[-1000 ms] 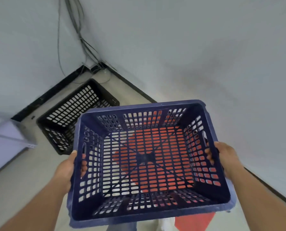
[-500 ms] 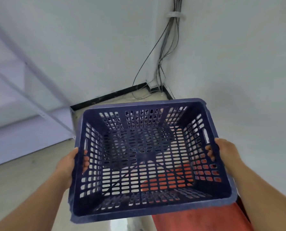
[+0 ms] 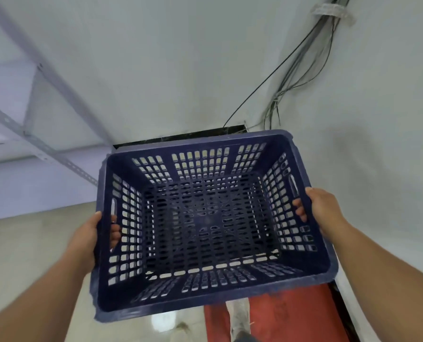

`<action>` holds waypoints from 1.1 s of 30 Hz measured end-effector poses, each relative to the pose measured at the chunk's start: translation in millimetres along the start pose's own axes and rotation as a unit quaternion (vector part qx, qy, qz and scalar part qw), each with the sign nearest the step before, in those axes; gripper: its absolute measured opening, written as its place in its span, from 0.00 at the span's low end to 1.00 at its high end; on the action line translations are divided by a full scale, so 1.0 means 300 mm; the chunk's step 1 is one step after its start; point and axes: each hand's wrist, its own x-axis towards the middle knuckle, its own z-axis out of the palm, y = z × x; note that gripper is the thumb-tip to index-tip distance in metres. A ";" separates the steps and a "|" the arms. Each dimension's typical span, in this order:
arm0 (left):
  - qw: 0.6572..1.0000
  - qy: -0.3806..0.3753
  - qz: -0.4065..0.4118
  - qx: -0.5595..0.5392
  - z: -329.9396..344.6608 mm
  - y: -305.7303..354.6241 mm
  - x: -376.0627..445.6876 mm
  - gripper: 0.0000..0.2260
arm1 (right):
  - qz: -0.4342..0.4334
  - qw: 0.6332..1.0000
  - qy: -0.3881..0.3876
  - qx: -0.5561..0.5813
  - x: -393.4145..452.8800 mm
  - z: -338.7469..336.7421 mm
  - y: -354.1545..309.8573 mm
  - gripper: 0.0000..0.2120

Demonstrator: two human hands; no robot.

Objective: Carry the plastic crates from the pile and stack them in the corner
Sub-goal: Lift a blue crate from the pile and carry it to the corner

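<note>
I hold a dark blue perforated plastic crate [image 3: 314, 270] level in front of me, above the floor near the room corner. My left hand [image 3: 92, 233] grips its left wall at the handle slot, fingers poking through inside. My right hand [image 3: 316, 208] grips the right wall the same way. Through the crate's slotted bottom I see a dark grid, which seems to be the black crate lying below it; its outline is hidden.
Two white walls meet at the corner, where a bundle of cables [image 3: 294, 77] runs down. A grey metal shelf frame [image 3: 28, 134] stands at the left. A red mat [image 3: 292, 314] lies on the floor under my feet, by the right wall.
My view swung left and I stepped closer to the corner. The black crate, earlier seen to the left, now lies under the blue crate. Both hands kept their grip.
</note>
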 end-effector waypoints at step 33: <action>0.999 0.037 -0.033 0.019 0.080 -0.062 0.205 0.18 | 0.026 0.998 -0.040 -0.052 0.233 0.140 0.005 0.17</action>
